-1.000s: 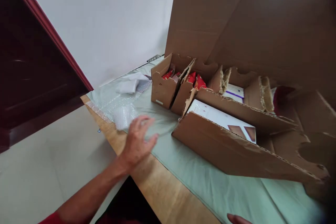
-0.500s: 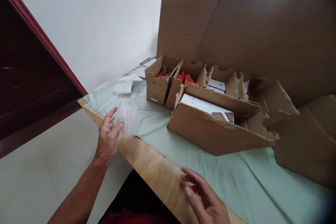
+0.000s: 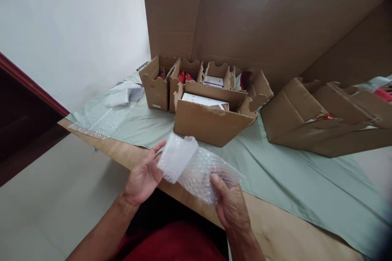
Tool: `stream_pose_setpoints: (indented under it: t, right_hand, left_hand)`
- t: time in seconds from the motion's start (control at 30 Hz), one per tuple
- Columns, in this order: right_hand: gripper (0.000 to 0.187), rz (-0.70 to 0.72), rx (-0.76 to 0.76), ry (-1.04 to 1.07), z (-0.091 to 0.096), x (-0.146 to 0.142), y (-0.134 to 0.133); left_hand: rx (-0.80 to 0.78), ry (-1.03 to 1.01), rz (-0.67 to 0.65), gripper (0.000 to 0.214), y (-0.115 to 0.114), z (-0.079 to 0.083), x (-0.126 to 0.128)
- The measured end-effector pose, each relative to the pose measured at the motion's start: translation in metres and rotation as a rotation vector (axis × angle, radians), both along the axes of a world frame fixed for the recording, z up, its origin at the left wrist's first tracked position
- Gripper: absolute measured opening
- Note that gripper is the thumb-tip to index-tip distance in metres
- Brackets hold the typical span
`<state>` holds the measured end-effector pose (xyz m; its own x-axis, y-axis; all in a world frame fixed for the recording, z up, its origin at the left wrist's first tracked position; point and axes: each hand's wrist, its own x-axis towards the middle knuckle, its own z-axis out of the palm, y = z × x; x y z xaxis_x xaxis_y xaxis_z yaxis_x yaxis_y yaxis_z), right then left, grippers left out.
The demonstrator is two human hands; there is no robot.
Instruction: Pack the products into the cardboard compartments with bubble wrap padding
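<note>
A clear sheet of bubble wrap [image 3: 199, 171] is stretched between my hands above the table's front edge, with a whiter, folded or rolled part at its left end. My right hand [image 3: 231, 204] pinches the right end, its thumb on top and its fingers showing faintly through the plastic. At the left end, my left hand [image 3: 142, 179] has its fingers curled loosely around the edge of the folded part; some fingertips are hidden behind it. Whether anything is wrapped inside the whiter part cannot be made out.
Cardboard bins [image 3: 157, 89] with red packets and white boxes stand behind my hands, one long bin [image 3: 211, 124] in front. Another cardboard bin [image 3: 294, 122] is at the right. More bubble wrap [image 3: 98, 122] and white pouches [image 3: 119, 97] lie at left. A cardboard panel [image 3: 245, 28] rises behind.
The bubble wrap has come from the table's left side to in front of me, held in my left hand. My right hand, empty before, now grips its right end. The view has swung right.
</note>
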<state>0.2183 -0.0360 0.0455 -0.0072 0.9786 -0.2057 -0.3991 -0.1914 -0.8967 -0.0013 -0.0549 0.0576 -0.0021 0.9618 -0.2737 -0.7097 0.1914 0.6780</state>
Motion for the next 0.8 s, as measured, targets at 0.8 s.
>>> stream_pose_setpoints:
  t: [0.8]
  right_hand:
    - [0.034, -0.268, 0.059, -0.538, -0.018, 0.12, -0.006]
  left_hand:
    - [-0.034, 0.729, 0.067, 0.075, 0.047, -0.001, -0.047]
